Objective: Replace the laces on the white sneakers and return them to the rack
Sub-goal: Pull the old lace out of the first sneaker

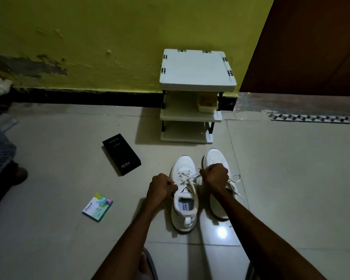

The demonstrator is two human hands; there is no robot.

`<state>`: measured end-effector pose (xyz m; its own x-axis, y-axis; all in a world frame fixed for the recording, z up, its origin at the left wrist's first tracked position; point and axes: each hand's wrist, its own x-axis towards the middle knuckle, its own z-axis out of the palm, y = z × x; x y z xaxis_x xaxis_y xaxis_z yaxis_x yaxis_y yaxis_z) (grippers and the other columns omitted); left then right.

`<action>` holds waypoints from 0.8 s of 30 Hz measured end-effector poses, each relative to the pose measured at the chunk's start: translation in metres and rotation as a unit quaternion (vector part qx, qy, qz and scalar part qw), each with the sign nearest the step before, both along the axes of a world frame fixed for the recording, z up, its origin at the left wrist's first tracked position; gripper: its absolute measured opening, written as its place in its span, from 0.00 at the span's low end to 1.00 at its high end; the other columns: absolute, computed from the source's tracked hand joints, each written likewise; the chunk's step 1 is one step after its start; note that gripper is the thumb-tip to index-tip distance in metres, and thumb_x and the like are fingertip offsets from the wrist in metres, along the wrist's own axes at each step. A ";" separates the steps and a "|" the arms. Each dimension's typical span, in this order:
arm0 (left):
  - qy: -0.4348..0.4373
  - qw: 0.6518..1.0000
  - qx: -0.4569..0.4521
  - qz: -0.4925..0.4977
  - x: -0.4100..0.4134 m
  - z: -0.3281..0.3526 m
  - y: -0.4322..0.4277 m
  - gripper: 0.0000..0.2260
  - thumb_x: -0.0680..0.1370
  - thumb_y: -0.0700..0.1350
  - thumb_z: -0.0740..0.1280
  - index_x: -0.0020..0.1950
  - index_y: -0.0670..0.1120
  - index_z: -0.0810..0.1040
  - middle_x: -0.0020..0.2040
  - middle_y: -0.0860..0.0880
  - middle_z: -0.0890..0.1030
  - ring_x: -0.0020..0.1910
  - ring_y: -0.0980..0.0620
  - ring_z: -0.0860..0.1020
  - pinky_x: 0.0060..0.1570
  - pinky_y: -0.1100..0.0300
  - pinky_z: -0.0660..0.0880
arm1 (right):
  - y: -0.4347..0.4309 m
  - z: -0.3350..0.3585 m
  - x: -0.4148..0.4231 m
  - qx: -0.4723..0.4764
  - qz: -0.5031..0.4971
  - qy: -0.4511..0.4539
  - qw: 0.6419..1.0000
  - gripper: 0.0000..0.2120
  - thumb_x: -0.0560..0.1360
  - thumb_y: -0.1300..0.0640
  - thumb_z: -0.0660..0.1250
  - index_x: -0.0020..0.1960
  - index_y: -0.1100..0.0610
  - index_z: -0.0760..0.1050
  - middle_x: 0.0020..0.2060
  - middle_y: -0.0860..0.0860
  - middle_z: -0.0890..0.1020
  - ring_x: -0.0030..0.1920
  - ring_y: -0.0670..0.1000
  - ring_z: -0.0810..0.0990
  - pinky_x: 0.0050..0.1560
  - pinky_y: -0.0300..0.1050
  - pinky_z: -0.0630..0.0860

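Two white sneakers stand side by side on the tiled floor, toes toward the rack. The left sneaker [184, 199] has a white lace [187, 177] crossed through its eyelets. My left hand [162, 187] grips one lace end at the shoe's left side. My right hand [215, 177] grips the other end, pulled to the right over the right sneaker [216, 158]. A loose lace loop [235, 177] lies on the right sneaker's far side. The white three-tier rack [197, 69] stands against the wall beyond the shoes.
A black phone box [121, 154] lies on the floor left of the rack. A small green packet [97, 207] lies nearer, on the left. A yellowish container [208, 103] sits on the rack's middle shelf. A brown door [311, 47] is at the right. My foot in a slipper [148, 265] shows at the bottom.
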<state>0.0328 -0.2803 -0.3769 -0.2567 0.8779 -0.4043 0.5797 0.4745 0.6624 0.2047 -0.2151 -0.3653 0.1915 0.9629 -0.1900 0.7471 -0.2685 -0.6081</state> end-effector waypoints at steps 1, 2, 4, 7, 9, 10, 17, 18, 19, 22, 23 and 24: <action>-0.001 1.000 0.003 -0.002 0.000 0.000 0.000 0.06 0.68 0.43 0.72 0.32 0.42 0.81 0.29 0.47 0.80 0.34 0.47 0.82 0.40 0.56 0.80 | -0.003 -0.002 -0.002 0.000 0.016 -0.011 1.000 0.09 0.69 0.56 0.71 0.46 0.60 0.82 0.42 0.58 0.84 0.47 0.58 0.83 0.44 0.42 0.74; -0.002 1.000 0.006 -0.002 0.000 -0.001 -0.001 0.06 0.68 0.43 0.72 0.33 0.42 0.81 0.29 0.47 0.80 0.33 0.48 0.82 0.41 0.56 0.80 | -0.005 -0.002 -0.006 0.012 0.048 -0.014 0.999 0.12 0.68 0.58 0.70 0.51 0.59 0.81 0.45 0.57 0.83 0.49 0.58 0.82 0.46 0.43 0.74; -0.004 1.000 0.008 0.000 0.001 -0.001 -0.002 0.07 0.68 0.44 0.72 0.33 0.41 0.82 0.29 0.46 0.80 0.32 0.48 0.81 0.41 0.55 0.80 | -0.006 0.002 -0.015 0.036 0.154 -0.010 0.987 0.18 0.66 0.61 0.70 0.56 0.55 0.79 0.50 0.56 0.79 0.50 0.56 0.80 0.48 0.45 0.76; -0.001 1.000 0.009 -0.001 0.001 -0.001 -0.002 0.12 0.65 0.48 0.70 0.34 0.39 0.81 0.30 0.42 0.81 0.32 0.44 0.82 0.41 0.51 0.80 | -0.007 0.011 -0.031 0.024 0.321 -0.130 0.938 0.12 0.70 0.58 0.69 0.53 0.53 0.81 0.52 0.55 0.77 0.52 0.57 0.79 0.48 0.46 0.76; -0.005 1.000 0.015 0.000 0.001 -0.001 -0.001 0.14 0.63 0.50 0.68 0.34 0.37 0.81 0.31 0.39 0.81 0.31 0.44 0.80 0.41 0.50 0.80 | -0.012 0.013 -0.037 0.030 0.372 -0.249 0.894 0.10 0.73 0.55 0.67 0.51 0.56 0.81 0.52 0.56 0.79 0.54 0.59 0.79 0.49 0.49 0.76; -0.008 1.000 0.017 0.000 0.001 -0.001 0.000 0.15 0.63 0.50 0.68 0.35 0.37 0.81 0.33 0.39 0.81 0.31 0.44 0.80 0.41 0.50 0.80 | -0.013 0.011 -0.038 0.036 0.377 -0.280 0.882 0.10 0.73 0.55 0.66 0.51 0.57 0.80 0.52 0.56 0.79 0.55 0.60 0.78 0.50 0.50 0.75; 0.010 1.000 0.009 -0.010 0.005 0.001 -0.001 0.13 0.65 0.49 0.70 0.34 0.38 0.81 0.29 0.42 0.79 0.30 0.48 0.77 0.37 0.56 0.77 | -0.008 0.015 -0.034 0.123 0.402 -0.287 0.861 0.09 0.74 0.60 0.65 0.49 0.64 0.79 0.48 0.59 0.79 0.51 0.61 0.77 0.46 0.52 0.74; 0.019 1.000 0.012 -0.008 0.006 -0.001 -0.002 0.12 0.66 0.48 0.71 0.31 0.39 0.79 0.28 0.45 0.77 0.29 0.50 0.75 0.34 0.59 0.73 | 0.000 0.023 -0.031 0.145 0.343 -0.243 0.896 0.08 0.73 0.60 0.66 0.47 0.65 0.79 0.46 0.59 0.79 0.49 0.60 0.77 0.45 0.50 0.74; 0.020 1.000 0.015 -0.004 0.006 -0.002 -0.003 0.11 0.66 0.46 0.72 0.28 0.42 0.76 0.26 0.48 0.73 0.28 0.51 0.73 0.32 0.62 0.70 | 0.008 0.032 -0.025 0.165 0.256 -0.186 0.934 0.07 0.72 0.60 0.68 0.44 0.64 0.80 0.42 0.58 0.80 0.45 0.58 0.78 0.42 0.48 0.74; 0.014 1.000 0.027 0.003 0.005 -0.005 -0.005 0.11 0.63 0.45 0.70 0.25 0.44 0.71 0.25 0.49 0.70 0.27 0.49 0.73 0.32 0.62 0.68 | 0.029 0.054 -0.003 0.157 -0.051 0.082 0.983 0.08 0.71 0.59 0.68 0.36 0.62 0.78 0.30 0.54 0.77 0.32 0.50 0.75 0.38 0.44 0.74; 0.019 0.999 0.027 -0.003 0.006 -0.005 -0.005 0.11 0.64 0.45 0.71 0.26 0.42 0.72 0.26 0.48 0.70 0.28 0.49 0.73 0.32 0.61 0.68 | 0.032 0.058 0.000 0.098 -0.131 0.234 0.958 0.07 0.72 0.60 0.68 0.37 0.63 0.78 0.31 0.55 0.78 0.32 0.51 0.76 0.38 0.46 0.77; 0.028 0.999 0.027 -0.010 0.007 -0.005 -0.005 0.11 0.65 0.44 0.71 0.27 0.40 0.74 0.27 0.47 0.71 0.28 0.50 0.72 0.32 0.61 0.67 | 0.032 0.059 -0.001 0.009 -0.184 0.403 0.896 0.06 0.74 0.62 0.66 0.40 0.64 0.77 0.33 0.57 0.79 0.34 0.53 0.79 0.39 0.48 0.80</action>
